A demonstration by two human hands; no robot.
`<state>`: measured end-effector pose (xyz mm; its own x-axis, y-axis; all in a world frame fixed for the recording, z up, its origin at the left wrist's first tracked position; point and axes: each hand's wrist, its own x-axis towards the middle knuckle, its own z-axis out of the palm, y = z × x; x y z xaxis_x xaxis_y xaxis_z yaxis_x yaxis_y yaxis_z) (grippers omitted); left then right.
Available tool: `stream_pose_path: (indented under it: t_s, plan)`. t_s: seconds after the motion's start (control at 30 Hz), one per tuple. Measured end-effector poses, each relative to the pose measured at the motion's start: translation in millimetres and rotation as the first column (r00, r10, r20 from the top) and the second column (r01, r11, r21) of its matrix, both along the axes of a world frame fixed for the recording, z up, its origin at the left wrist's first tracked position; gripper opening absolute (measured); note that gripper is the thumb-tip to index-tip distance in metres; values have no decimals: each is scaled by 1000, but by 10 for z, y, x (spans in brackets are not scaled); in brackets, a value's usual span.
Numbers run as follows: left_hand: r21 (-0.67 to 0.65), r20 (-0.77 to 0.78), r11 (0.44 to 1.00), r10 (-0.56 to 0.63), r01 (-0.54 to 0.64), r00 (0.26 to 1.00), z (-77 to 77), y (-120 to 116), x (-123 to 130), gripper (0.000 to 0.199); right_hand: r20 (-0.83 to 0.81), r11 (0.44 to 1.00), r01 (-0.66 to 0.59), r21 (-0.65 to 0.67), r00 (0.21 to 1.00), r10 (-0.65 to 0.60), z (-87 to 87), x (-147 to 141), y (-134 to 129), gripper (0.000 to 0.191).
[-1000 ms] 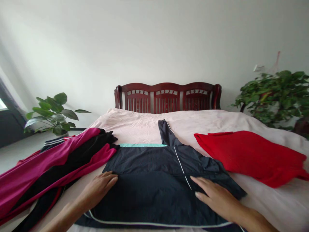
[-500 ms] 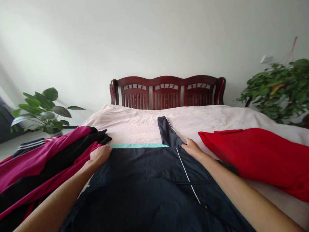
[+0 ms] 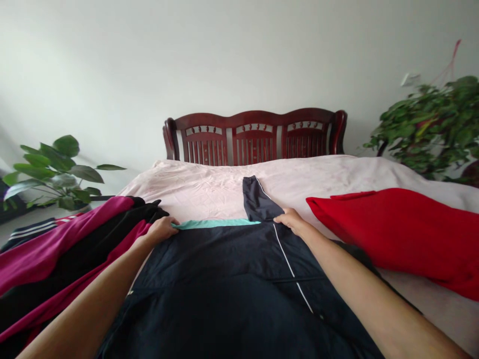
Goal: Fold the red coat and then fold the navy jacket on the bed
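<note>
A dark navy jacket (image 3: 224,279) with thin white piping lies spread over the bed in front of me. Along its far edge runs a turquoise strip (image 3: 217,224). One sleeve (image 3: 258,199) points away from me, its cuff toward the headboard. My left hand (image 3: 163,229) pinches the jacket's far left corner, at the end of the turquoise strip. At the base of the sleeve, my right hand (image 3: 292,221) grips the fabric between thumb and fingers. The jacket's near end runs out of view.
Magenta and black clothes (image 3: 71,249) lie in a heap at the left. A red garment (image 3: 392,234) rests at the right on the pale pink sheet (image 3: 202,192). Beyond stands a dark wooden headboard (image 3: 258,134), with a leafy plant (image 3: 60,169) at left and another plant (image 3: 430,124) at right.
My left hand has shifted slightly right and away from me, onto the end of the turquoise strip. My right hand has moved slightly left along the sleeve's base. The view has shifted slightly.
</note>
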<state>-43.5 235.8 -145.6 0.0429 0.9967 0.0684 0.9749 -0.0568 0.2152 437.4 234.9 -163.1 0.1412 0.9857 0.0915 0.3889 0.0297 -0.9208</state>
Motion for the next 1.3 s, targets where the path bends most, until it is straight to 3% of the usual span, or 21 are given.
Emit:
stream_pose_path:
  t_s: [0.1, 0.27, 0.43, 0.53, 0.67, 0.83, 0.93, 1.0, 1.07, 1.17, 1.23, 1.3]
  plan:
    - [90, 39, 996, 9, -12, 999, 90, -147, 58, 25, -104, 1000, -3, -12, 995, 2, 108, 11, -190, 28]
    - [202, 161, 977, -99, 66, 982, 199, -514, 100, 21, -251, 995, -84, 61, 963, 96, 218, 159, -673, 42]
    - [152, 353, 959, -278, 239, 893, 315, -892, 112, 52, -345, 959, -282, -20, 902, 258, 196, 345, -1096, 45]
    - [130, 301, 949, -315, 288, 900, 437, -1117, 90, 31, -370, 943, -331, -31, 881, 297, 203, 379, -1243, 43]
    - [277, 229, 929, -312, 245, 922, 486, -1477, -71, 16, -228, 973, -232, 15, 946, 230, 182, 392, -1360, 38]
    - [157, -33, 927, -340, 341, 940, 177, -1836, -230, 17, 116, 961, -271, 52, 958, 264, 96, 409, -1413, 24]
    - [127, -52, 941, -309, 313, 950, 31, -1876, -235, 29, 126, 943, -331, 34, 937, 325, 67, 404, -1373, 31]
    - [109, -78, 953, -276, 283, 958, 35, -1823, -217, 27, 113, 949, -316, 21, 943, 311, 44, 383, -1331, 36]
    - [122, -133, 965, -217, 233, 967, 102, -1724, -183, 24, 104, 976, -211, 54, 973, 205, 11, 340, -1293, 39]
    - [251, -240, 958, -76, 137, 968, 211, -1548, -115, 24, 106, 988, -34, 149, 994, 18, -40, 256, -1277, 40]
    - [269, -312, 952, -59, 147, 948, 228, -1465, -81, 25, 171, 982, -66, 175, 985, 36, -61, 223, -1305, 35]
    - [179, -362, 963, -124, 199, 924, 204, -1439, -74, 33, 254, 966, -180, 188, 959, 129, -62, 225, -1361, 32]
